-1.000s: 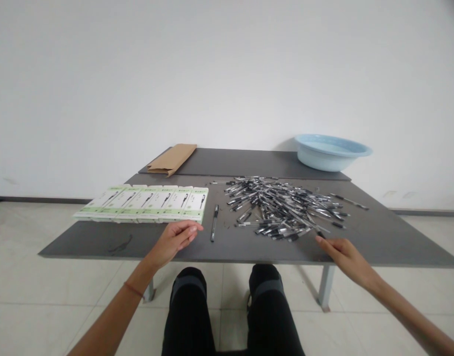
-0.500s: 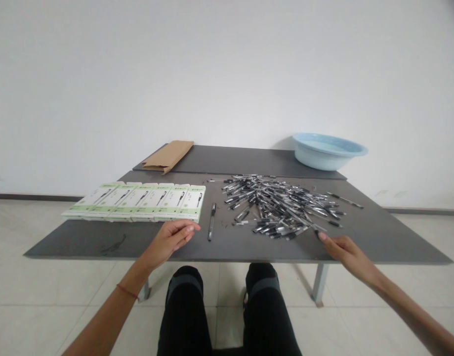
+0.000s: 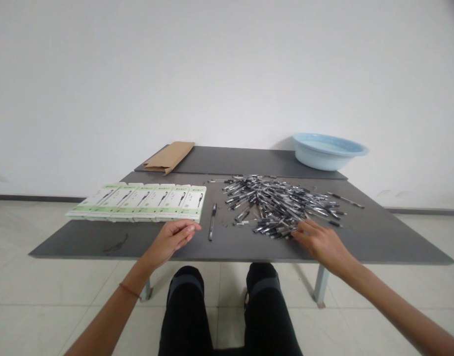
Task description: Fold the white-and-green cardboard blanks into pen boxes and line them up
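A heap of clear-barrelled gel pens with black caps and grips is spread over the right middle of the table. At the heap's near right edge, my right hand has its thumb and fingers pinched on a pen, mostly covered by the fingers. One single pen lies apart, left of the heap, its black end pointing away. My left hand hovers or rests at the near table edge, just left of that pen. Its fingers are loosely curled and slightly apart, with nothing visible in them.
A row of several white and green pen boxes lies overlapping on the left. Behind them is a brown paper bag. A light blue basin stands at the back right of the grey table, near the wall.
My right hand has moved left and inward from the right end of the heap, onto its near edge. My left hand, the single pen and the boxes stay where they were.
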A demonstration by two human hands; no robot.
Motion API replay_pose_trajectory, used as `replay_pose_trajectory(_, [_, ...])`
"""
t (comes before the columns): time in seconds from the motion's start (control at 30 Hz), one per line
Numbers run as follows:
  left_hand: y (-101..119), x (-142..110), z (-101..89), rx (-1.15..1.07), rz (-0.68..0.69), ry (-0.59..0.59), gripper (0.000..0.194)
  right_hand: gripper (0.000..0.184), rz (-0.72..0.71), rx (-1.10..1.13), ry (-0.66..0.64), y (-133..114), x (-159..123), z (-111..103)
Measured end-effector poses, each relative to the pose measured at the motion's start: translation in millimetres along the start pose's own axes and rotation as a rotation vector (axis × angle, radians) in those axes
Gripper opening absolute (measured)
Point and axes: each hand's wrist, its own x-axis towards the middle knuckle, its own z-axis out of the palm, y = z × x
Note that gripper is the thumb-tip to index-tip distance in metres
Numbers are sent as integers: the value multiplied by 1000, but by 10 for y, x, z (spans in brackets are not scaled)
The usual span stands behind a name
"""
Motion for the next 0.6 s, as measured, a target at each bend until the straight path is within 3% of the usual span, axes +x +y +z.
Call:
replay_pose_trajectory(0.37, [12,-6,11,20,-2,1,32,8,-65,-15,14,6,96,10])
replay_pose_trajectory(0.6, [59,10,31,102,20,19,34,19,-171,-12,42,47,177,21])
